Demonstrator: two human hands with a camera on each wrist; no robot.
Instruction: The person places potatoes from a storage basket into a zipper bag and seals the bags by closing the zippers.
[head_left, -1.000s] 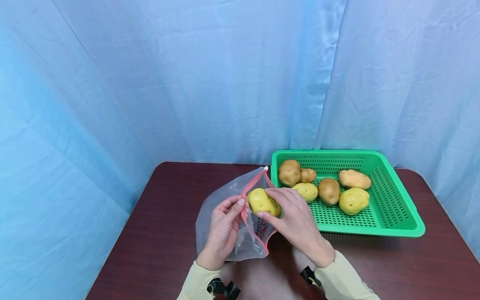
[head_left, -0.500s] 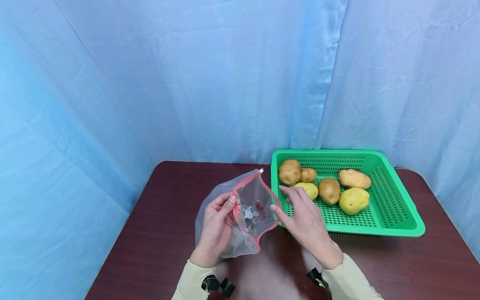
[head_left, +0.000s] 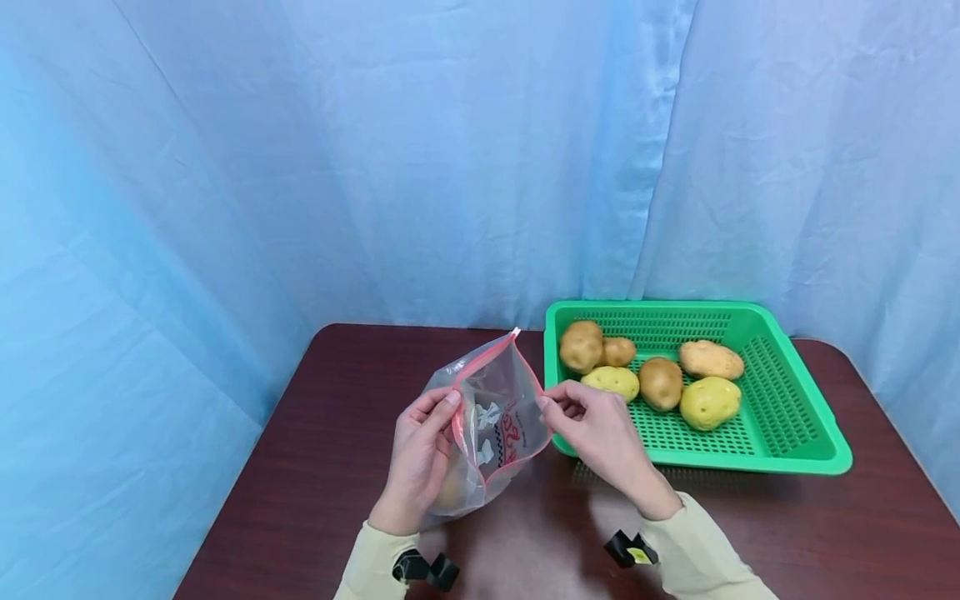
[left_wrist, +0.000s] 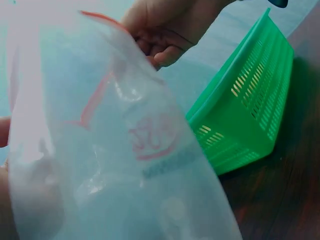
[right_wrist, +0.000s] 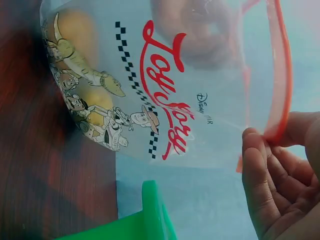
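A translucent zip bag [head_left: 517, 417] with a pink zip edge hangs with its mouth spread apart between my two hands. My left hand [head_left: 423, 450] pinches the near left side of that edge between thumb and fingers. On the opposite side, my right hand [head_left: 603, 429] pinches the other edge. Cartoon figures and red lettering cover one face of the bag. Through the plastic in the right wrist view, a yellow potato [right_wrist: 100, 102] and a browner one [right_wrist: 77, 32] show low in the bag. The white slider [head_left: 516, 332] sits at the far corner.
A green plastic basket [head_left: 813, 417] stands right of the bag, close to my right hand. Several potatoes lie in it, among them a yellow one [head_left: 709, 403] and a brown one [head_left: 661, 383]. Blue curtain [head_left: 480, 167] hangs behind the dark wooden table [head_left: 337, 417].
The yellow potato in my right hand went into the bag and left the fingers. The right hand then took hold of the bag's right edge, and the left hand shifted slightly left.
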